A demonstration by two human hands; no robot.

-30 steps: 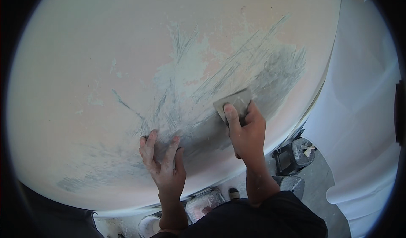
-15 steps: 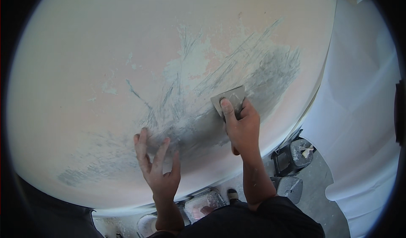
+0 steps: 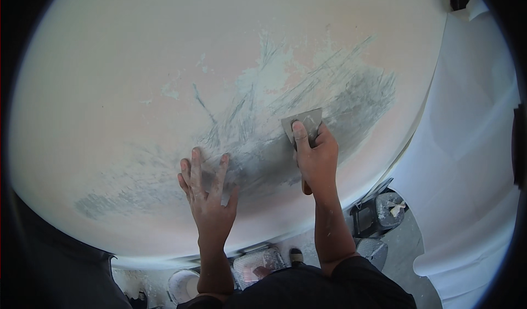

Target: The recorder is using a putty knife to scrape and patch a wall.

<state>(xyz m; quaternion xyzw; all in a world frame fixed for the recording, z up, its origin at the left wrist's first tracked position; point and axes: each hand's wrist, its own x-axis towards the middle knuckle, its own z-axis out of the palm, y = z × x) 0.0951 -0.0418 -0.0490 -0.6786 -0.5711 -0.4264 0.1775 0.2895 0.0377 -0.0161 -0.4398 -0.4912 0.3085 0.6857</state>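
Note:
A large curved panel (image 3: 148, 51) in pale cream and pink spreads out before me, with a long band of dark grey filler (image 3: 263, 163) and thin scratch-like streaks along its lower part. My right hand (image 3: 318, 160) grips a putty knife, its thumb pressed on the flat grey blade (image 3: 313, 119). A brown handle end pokes out below the palm. The blade lies over the upper edge of the grey band; whether its edge touches cannot be made out. Dusty and spread, the fingers of my left hand (image 3: 211, 199) lie on or just over the filler, holding nothing.
White sheeting (image 3: 466, 155) hangs along the right side. Below the panel's near edge stand a dusty dark stool or box (image 3: 388, 210), a whitish bucket (image 3: 184, 284) and a dusty clear-looking container (image 3: 258, 265). A shoe (image 3: 137, 299) shows at lower left.
My left hand has moved up slightly and its fingers have stretched out wider. My right hand still holds the putty knife at nearly the same place in the picture. The view has shifted a little.

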